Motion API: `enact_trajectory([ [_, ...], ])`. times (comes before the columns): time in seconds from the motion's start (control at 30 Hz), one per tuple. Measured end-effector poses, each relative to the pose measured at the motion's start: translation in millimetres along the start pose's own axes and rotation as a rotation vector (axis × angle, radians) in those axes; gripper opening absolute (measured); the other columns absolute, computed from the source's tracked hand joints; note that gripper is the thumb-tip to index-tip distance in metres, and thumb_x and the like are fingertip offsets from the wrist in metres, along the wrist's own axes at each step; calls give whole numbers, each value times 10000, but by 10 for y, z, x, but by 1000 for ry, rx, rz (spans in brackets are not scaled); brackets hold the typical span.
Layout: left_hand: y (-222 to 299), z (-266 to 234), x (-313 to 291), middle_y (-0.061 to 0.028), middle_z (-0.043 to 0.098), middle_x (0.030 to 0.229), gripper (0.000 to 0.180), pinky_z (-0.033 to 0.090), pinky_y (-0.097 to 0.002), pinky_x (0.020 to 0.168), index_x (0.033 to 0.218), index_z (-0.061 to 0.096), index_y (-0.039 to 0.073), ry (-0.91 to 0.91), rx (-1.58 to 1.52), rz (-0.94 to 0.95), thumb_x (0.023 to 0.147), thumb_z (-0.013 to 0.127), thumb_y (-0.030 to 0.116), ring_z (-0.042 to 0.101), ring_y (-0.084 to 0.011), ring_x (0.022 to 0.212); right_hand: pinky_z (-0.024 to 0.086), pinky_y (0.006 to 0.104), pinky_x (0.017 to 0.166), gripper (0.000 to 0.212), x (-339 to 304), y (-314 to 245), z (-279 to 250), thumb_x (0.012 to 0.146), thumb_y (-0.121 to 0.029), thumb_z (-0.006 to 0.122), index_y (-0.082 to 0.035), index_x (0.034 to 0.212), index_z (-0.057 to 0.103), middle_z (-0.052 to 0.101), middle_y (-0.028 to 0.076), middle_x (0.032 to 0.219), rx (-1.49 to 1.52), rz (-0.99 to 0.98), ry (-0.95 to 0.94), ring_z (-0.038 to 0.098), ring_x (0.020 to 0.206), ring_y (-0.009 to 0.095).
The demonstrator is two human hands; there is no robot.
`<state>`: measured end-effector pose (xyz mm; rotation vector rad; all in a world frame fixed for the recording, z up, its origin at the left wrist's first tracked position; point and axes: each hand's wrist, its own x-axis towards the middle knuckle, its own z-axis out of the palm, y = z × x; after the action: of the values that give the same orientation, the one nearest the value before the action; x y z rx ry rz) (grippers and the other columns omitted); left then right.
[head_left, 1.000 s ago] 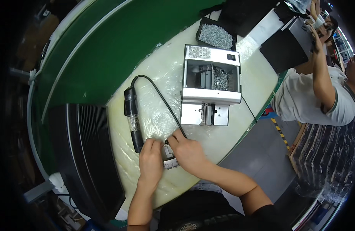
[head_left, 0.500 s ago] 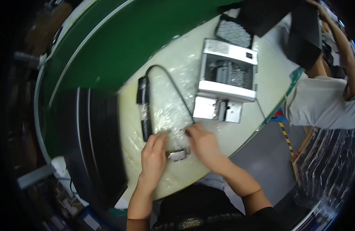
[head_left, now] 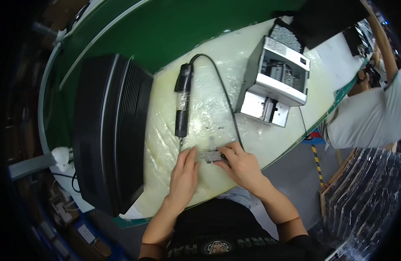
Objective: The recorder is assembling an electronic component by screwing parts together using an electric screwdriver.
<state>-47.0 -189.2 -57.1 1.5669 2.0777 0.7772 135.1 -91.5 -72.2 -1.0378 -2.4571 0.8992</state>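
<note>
A small grey metal part, hinge-like with short pins, lies on the film-covered table in front of me. The fingers and thumb of my right hand close on its right end. Just left of the part is my left hand, its fingers loosely bent and apart, and nothing shows in it. Beyond that hand lies a black electric screwdriver, its bit pointing back toward my left fingertips. From its far end a black cable curves round to the right.
A silver screw feeder stands at the far right. Behind it sits a dark tray of screws. A large black ribbed housing takes up the table's left side. A co-worker in a pale shirt is at the right, near wrapped stacked panels.
My hands have drawn in around the metal part, and my right fingers now grip its end. The view has shifted, so the housing shows more fully.
</note>
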Motion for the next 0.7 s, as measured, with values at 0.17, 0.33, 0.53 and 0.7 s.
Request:
enact_trajectory([
  [0.17,-32,28,194,-157,613,1152,409,561,-429,823,1267,644,39,-183,90,108,867,725,21,671,-354,991,538,403,561,342,-80,40,12,917,-282,743,-36,1135,647,623,110,999,33,-11,41,654,650,318],
  [0.33,118,-40,368,-142,623,1109,389,565,-428,791,1234,646,44,-194,120,287,857,742,35,678,-348,947,541,395,560,326,-148,-45,-341,923,-253,745,-39,1151,654,619,108,1000,74,38,99,657,649,304],
  [0.53,691,14,795,-143,615,1005,378,557,-420,703,1215,641,14,-153,-32,469,852,746,19,678,-329,848,538,352,551,384,-191,-60,-975,878,-182,797,-26,1205,671,625,99,1006,75,158,271,670,661,260],
  [0.7,948,101,1065,-146,605,969,346,549,-423,664,1194,639,1,-223,-19,474,862,735,11,672,-332,783,539,364,563,391,-145,146,-1121,871,-149,802,-8,1208,664,625,114,991,111,202,336,674,692,272],
])
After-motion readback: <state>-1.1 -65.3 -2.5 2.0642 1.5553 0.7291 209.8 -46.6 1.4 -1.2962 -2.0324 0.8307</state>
